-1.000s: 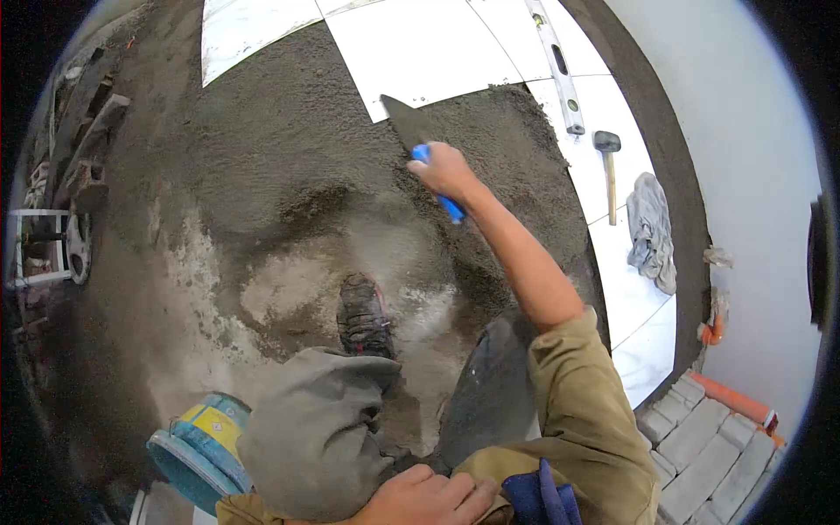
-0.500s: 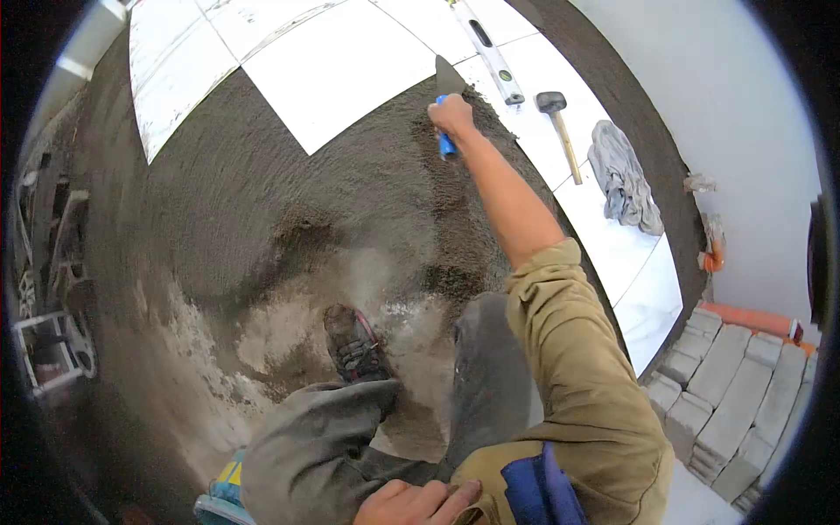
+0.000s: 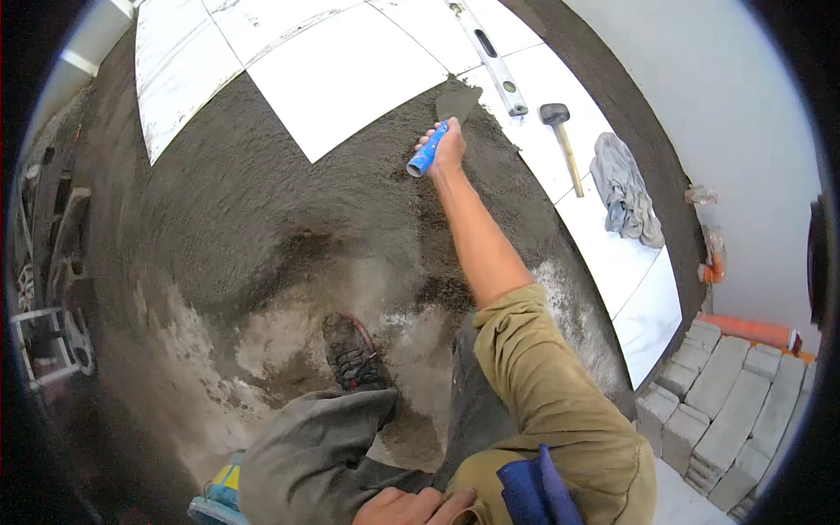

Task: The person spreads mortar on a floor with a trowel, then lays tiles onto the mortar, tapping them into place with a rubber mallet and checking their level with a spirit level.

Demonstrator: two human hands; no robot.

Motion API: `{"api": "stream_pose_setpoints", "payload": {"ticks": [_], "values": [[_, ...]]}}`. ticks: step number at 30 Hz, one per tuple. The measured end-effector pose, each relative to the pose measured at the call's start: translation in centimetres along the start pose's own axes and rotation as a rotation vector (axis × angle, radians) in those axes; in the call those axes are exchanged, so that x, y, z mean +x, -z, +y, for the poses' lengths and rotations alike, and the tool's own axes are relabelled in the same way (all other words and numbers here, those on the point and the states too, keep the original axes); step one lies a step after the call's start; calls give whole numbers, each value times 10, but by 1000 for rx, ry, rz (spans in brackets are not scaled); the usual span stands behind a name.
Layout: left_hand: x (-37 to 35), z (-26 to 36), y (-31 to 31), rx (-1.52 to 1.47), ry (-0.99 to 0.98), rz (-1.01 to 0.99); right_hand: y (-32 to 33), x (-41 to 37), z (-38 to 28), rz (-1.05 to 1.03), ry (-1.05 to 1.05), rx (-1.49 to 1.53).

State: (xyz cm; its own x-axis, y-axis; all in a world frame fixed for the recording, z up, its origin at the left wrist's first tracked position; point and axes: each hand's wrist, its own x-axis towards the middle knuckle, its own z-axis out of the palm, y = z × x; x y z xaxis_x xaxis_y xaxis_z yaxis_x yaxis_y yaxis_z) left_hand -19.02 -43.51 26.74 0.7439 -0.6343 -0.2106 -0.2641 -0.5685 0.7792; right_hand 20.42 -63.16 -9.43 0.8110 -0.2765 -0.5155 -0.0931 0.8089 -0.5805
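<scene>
My right hand point(image 3: 448, 147) is closed around the blue handle of a trowel point(image 3: 425, 159). The trowel's grey blade rests on the dark mortar bed point(image 3: 367, 166), close to the corner of a white floor tile point(image 3: 350, 66). Low in the view, my left hand point(image 3: 407, 507) is by my lap with its fingers curled against the khaki cloth. What those fingers hold, if anything, is hidden.
On the right-hand tiles lie a spirit level point(image 3: 492, 61), a rubber mallet point(image 3: 564, 144) and a grey rag point(image 3: 623, 188). Grey blocks point(image 3: 731, 402) are stacked beside an orange pipe point(image 3: 748, 329) near the wall. My shoe point(image 3: 352, 350) stands at the mortar's near side.
My right hand has moved slightly down in the view and turned, so the trowel handle now points down and left. The blade has shifted right. My left hand stays by my lap.
</scene>
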Motion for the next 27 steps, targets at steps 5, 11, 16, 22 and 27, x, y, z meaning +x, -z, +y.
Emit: {"api": "stream_pose_setpoints", "payload": {"ticks": [5,11,16,22,27], "values": [[-5,-3,2,-4,8,-12,2,11,-14,58,20,-433],[-7,-7,2,-28,-13,-18,-29,-7,-33,39,124,-848],[-4,-8,10,-6,-13,-37,-56,-26,-24,-75,-93,-392],[-9,-11,5,13,13,-19,-72,28,15,-213,-215,-150],[-11,-11,8,-34,20,-42,-87,56,12,-51,-130,-19]]}}
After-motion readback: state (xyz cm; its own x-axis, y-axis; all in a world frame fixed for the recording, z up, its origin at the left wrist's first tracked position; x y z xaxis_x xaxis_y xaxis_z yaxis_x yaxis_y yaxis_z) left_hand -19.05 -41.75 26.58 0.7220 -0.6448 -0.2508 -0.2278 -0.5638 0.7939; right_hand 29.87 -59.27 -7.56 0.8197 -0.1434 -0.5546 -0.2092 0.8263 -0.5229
